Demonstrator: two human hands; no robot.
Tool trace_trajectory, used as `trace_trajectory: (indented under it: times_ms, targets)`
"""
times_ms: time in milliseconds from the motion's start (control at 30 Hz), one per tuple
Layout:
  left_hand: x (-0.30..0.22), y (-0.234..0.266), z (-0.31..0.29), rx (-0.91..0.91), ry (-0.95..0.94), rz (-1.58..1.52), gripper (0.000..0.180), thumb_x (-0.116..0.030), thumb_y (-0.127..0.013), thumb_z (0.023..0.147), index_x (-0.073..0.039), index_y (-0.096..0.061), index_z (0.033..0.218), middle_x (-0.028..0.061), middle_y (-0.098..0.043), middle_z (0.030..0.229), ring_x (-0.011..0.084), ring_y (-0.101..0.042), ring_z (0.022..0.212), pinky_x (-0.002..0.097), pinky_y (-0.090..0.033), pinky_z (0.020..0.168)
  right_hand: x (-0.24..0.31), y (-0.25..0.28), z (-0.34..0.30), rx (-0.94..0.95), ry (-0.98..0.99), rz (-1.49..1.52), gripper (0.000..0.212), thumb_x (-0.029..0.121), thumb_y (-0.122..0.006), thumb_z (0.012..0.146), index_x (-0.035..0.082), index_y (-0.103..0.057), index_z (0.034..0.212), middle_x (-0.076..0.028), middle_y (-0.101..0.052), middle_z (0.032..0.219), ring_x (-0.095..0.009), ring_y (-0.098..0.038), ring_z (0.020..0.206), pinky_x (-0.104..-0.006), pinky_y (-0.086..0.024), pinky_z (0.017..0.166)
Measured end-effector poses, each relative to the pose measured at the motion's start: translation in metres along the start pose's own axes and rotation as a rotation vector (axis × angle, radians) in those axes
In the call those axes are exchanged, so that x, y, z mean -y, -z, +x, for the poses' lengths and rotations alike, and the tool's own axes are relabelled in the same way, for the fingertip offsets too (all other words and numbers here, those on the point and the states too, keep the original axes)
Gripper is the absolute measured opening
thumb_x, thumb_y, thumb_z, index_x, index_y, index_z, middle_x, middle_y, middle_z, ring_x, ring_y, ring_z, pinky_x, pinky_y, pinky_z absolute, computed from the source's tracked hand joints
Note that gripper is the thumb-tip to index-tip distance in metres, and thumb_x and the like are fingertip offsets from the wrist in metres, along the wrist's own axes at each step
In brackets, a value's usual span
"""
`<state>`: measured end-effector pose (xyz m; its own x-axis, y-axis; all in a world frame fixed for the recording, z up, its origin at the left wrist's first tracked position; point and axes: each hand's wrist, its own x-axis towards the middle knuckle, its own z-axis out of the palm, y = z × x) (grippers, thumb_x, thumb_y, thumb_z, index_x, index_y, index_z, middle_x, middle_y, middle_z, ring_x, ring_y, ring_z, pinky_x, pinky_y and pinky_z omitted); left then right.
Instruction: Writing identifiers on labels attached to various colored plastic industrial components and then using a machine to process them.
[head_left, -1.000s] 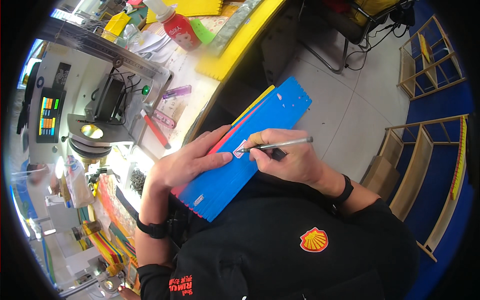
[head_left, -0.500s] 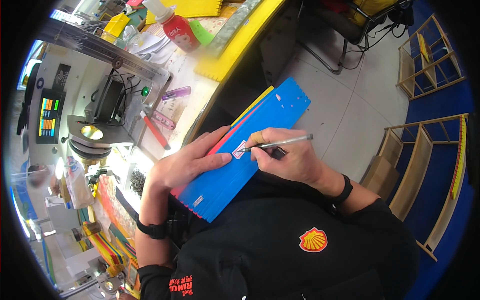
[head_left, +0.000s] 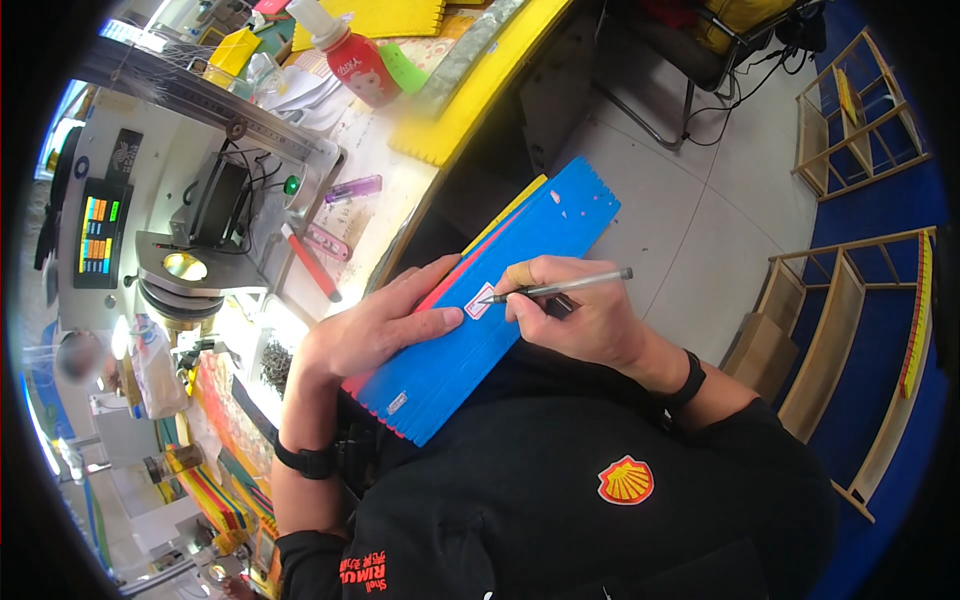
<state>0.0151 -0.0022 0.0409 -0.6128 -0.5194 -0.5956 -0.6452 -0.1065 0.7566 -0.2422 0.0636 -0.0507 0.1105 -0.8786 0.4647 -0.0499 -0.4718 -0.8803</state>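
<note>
A stack of flat boards with notched ends lies slanted across my lap: a blue board [head_left: 540, 235] on top, with red and yellow edges showing beneath. My left hand [head_left: 395, 310] grips the stack by its left side, thumb on the blue face. A small white label with a red border [head_left: 481, 301] sticks to the blue board beyond that thumb. In my right hand [head_left: 580, 315] is a pen [head_left: 575, 287], its tip at the label. One finger of this hand wears a tan bandage [head_left: 516, 275]. A second small label [head_left: 397, 402] is near the lower end.
At left stands a machine with a lit screen [head_left: 99, 232]. On the worktable are a red bottle [head_left: 360, 70], a purple lighter-shaped item [head_left: 353, 188], a red utility knife [head_left: 312, 264] and yellow boards [head_left: 420, 140]. Wooden racks [head_left: 825, 340] and a chair [head_left: 690, 60] stand right.
The pen and right fingers have shifted very slightly to the right on the label. The left hand and boards stay nearly in place.
</note>
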Motion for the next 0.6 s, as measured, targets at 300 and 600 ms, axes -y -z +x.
trace_trajectory:
  times_ms: [300,600]
  targets:
    - [-0.003,0.000,-0.001,-0.012,0.003,0.006,0.079,-0.043,-0.064,0.112,0.001,-0.034,0.170,0.0195,-0.048,0.165,0.0281,-0.045,0.154,0.0391,-0.035,0.127,0.002,0.000,0.001,0.020,-0.036,-0.008,0.012,-0.001,-0.077,0.092,0.002,-0.076,0.103,-0.006,-0.078,0.093,-0.012,-0.068,0.066,-0.0260,-0.055,0.060]
    - [0.005,-0.001,0.001,-0.049,-0.032,0.024,0.080,-0.052,-0.065,0.109,-0.007,-0.038,0.170,0.0206,-0.058,0.148,0.0311,-0.057,0.139,0.0386,-0.044,0.117,-0.002,-0.001,0.002,-0.004,-0.034,0.021,0.011,-0.001,-0.076,0.092,0.001,-0.076,0.102,-0.006,-0.077,0.091,-0.011,-0.069,0.066,-0.0256,-0.055,0.060]
